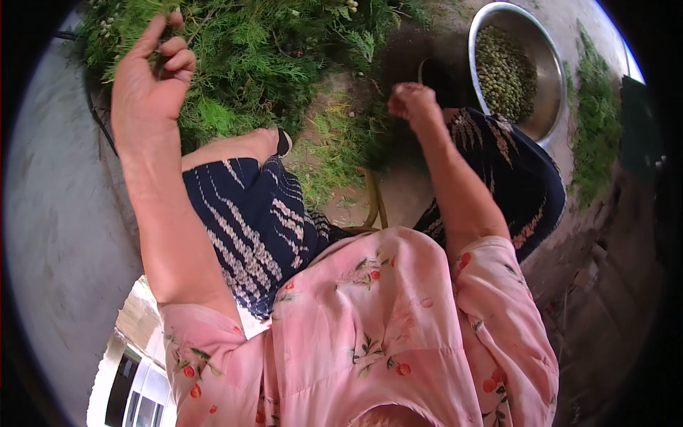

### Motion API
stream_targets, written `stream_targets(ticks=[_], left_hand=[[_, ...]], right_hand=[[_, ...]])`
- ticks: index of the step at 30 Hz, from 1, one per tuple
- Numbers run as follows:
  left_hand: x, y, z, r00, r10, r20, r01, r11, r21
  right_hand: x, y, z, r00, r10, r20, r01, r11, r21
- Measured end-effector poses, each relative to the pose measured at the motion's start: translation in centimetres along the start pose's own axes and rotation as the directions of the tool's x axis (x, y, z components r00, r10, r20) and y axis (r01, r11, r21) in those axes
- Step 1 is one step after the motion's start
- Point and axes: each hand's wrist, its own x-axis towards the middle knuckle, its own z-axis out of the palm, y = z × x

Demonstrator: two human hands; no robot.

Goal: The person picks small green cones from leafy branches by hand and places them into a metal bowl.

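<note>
My left hand (155, 85) is raised at the upper left, its fingers curled around a green sprig of scale-leaved conifer (144, 24), which the top edge of the view cuts off. Beyond and beside it spreads a heap of cut conifer branches (261, 69), some bearing small pale green cones. My right hand (415, 104), blurred, hangs between my knees with its fingers drawn in; whether it holds anything cannot be made out. To its right stands a round metal basin (549, 69) with a layer of small green cones (504, 74) inside.
Loose green clippings (339, 147) lie on the concrete floor between my legs. A strip of conifer foliage (595, 123) lies right of the basin. Under me shows part of a seat's curved tan frame (372, 200). My right knee (507, 176), in dark patterned cloth, is close beside the basin.
</note>
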Motion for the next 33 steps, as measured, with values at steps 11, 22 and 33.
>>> stream_targets(ticks=[11,22,33], left_hand=[[-1.6,2.8,-2.1,0.980,0.015,0.197,-0.020,1.000,0.023],[-2.3,3.5,-2.1,0.978,0.068,0.198,-0.080,0.996,0.049],[-2.9,3.5,-1.4,0.989,0.034,0.141,-0.039,0.999,0.027]], right_hand=[[3.8,15.2,4.9,0.928,-0.368,0.062,0.306,0.655,-0.690],[3.3,13.2,8.1,0.971,-0.224,0.087,0.182,0.450,-0.874],[9.9,8.4,7.5,0.718,-0.694,0.047,0.509,0.477,-0.717]])
